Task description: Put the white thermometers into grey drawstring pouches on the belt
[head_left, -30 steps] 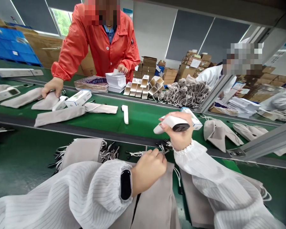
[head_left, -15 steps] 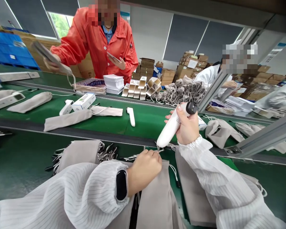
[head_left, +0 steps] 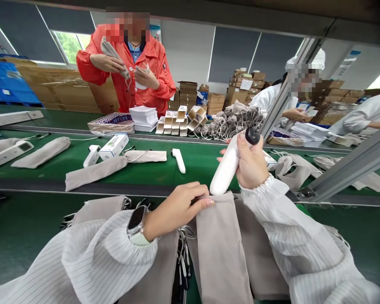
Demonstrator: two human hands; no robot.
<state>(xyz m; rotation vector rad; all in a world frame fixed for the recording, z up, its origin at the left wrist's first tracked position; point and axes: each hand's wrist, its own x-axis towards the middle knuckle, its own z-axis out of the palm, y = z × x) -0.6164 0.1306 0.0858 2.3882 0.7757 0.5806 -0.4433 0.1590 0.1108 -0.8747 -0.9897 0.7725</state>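
Note:
My right hand (head_left: 252, 166) is wrapped round a white handheld thermometer (head_left: 224, 172) with a black round head. It is tilted, and its rounded lower end is at the mouth of a grey drawstring pouch (head_left: 222, 245). My left hand (head_left: 180, 206) pinches the pouch's top edge between thumb and fingers. More grey pouches (head_left: 152, 272) lie stacked under and beside it, with white cords and black cord ends (head_left: 183, 257) between them. Whether the thermometer's end is inside the opening is hard to tell.
Beyond my hands runs a green conveyor belt (head_left: 152, 173) with a small white thermometer (head_left: 178, 161), filled pouches (head_left: 95, 172) and a box (head_left: 114, 145). A metal post (head_left: 281, 101) rises at right. A person in a red jacket (head_left: 158, 84) works opposite, handling a pouch.
My left hand has shifted from a closed grip over the cords to pinching the pouch's mouth, now raised to the thermometer's end. The person opposite has brought both hands together.

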